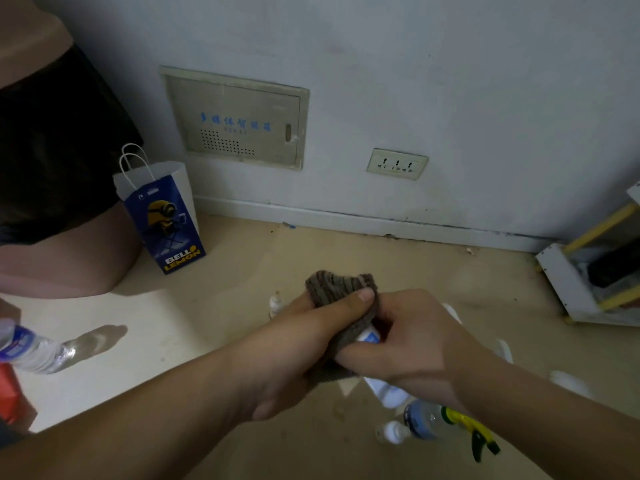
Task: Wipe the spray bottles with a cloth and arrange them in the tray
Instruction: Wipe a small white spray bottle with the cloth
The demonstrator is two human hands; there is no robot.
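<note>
Against smooth white bottle (385, 389), ribbed brown cloth (332, 289).

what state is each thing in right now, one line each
cloth, bunched around the white bottle
white bottle, held, partly wrapped
left hand, grips the cloth
right hand, grips the white bottle
spray bottle, lying on its side
paper bag, standing upright
wall panel, closed
socket, nothing plugged in
</note>
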